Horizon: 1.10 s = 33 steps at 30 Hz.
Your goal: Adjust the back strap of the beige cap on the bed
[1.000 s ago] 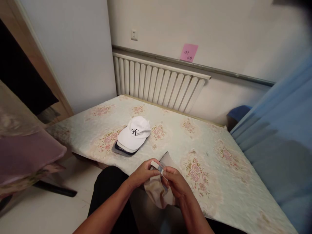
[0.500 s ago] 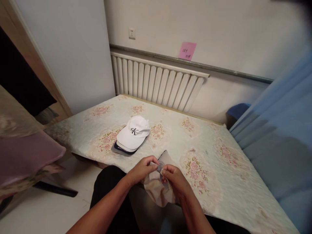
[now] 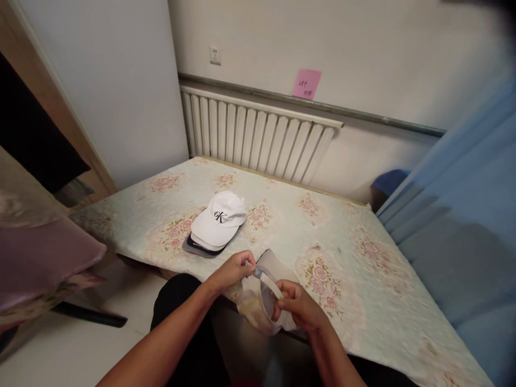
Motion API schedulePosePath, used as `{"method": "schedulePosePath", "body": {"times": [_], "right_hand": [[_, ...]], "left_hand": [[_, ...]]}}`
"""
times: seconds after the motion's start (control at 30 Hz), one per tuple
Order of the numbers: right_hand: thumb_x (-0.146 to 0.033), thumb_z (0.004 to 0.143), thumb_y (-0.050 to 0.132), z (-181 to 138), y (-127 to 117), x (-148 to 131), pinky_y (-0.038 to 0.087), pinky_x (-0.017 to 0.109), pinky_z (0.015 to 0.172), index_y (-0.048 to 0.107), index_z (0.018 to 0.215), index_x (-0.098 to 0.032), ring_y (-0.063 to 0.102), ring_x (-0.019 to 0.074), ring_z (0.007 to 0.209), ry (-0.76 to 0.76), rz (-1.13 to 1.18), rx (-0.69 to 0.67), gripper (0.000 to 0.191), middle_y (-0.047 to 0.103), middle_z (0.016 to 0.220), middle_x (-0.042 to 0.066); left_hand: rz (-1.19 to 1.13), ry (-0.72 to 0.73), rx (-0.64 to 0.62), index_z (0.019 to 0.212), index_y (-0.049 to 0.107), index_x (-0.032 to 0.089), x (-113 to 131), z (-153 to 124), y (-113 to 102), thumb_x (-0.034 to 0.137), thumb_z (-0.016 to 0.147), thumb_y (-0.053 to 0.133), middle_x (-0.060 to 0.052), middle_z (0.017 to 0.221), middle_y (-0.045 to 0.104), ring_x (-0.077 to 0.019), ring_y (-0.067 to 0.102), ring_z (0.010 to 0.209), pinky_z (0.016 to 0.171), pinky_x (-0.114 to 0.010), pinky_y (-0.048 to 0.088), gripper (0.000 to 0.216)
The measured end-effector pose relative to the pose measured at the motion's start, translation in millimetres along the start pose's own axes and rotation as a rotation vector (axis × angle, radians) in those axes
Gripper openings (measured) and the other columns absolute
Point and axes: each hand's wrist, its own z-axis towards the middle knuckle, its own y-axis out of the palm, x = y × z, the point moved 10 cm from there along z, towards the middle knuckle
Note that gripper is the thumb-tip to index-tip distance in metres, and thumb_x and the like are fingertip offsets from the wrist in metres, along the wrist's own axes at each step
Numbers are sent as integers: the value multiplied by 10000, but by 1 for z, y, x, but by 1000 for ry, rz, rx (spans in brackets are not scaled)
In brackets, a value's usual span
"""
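Note:
A beige cap (image 3: 257, 312) is between my hands at the near edge of the bed, its back opening toward me and its brim pointing away. My left hand (image 3: 233, 274) pinches the strap by its small metal buckle (image 3: 258, 273). Further along, my right hand (image 3: 300, 305) is closed on the cap's back strap (image 3: 271, 284), some fingers inside the opening. Ahead and to the left lies a stack of caps, topped by a white cap (image 3: 220, 219) with black letters. Dark and grey brims (image 3: 197, 248) stick out beneath it.
The bed (image 3: 290, 220) has a pale floral cover. A radiator (image 3: 258, 134) runs along the wall behind it. A blue curtain (image 3: 455, 215) hangs at the right. A pink-draped chair (image 3: 48, 258) stands at the left.
My hands have moved apart, the right one sliding right and down along the strap. The strap now stretches between them and the cap's back opening shows more. The stacked caps stay put.

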Motion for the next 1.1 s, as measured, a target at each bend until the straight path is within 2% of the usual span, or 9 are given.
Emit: {"method": "schedulePosePath", "body": {"times": [0.23,0.37,0.5,0.73,0.87,1.1], "right_hand": [[-259,624,768,-7,-20,-9,356,212,548,624,820,-143,566,98,545,28,-85,73,269,679,615,5],[-302,615,774,-16,-34,-15,298,210,492,624,861,-155,515,85,512,31,-140,123,323,652,640,-8],[-336,638,748,-24,-50,-17,241,216,451,611,879,-171,430,72,449,40,-191,175,322,591,601,-35],[-347,702,671,-35,-70,-30,239,232,473,595,862,-178,389,80,459,-15,-339,259,244,495,549,-63],[-335,736,629,-42,-74,-46,239,241,488,598,843,-176,375,88,480,-62,-432,309,194,453,537,-66],[-319,742,587,-56,-98,-97,325,275,563,621,838,-180,450,134,583,-192,-674,505,173,518,617,-26]], "left_hand": [[68,-106,-115,720,548,155,-3,-4,0,264,657,623,49,602,516,-88,402,564,550,-205,268,146],[39,-152,-176,715,554,154,-6,-6,2,294,637,649,53,587,516,-89,417,560,555,-204,276,186],[1,-169,-175,722,560,155,-8,-8,2,308,638,655,53,591,529,-86,428,559,552,-199,276,199],[-29,-203,-162,694,546,152,-11,-9,6,309,627,686,49,576,542,-83,447,536,549,-202,286,221],[-61,-196,-153,697,551,146,-6,-9,12,292,626,693,45,583,545,-81,444,544,549,-199,283,215],[-148,-176,-117,698,557,141,0,-6,37,299,624,697,46,585,531,-73,421,538,543,-201,261,223]]}}
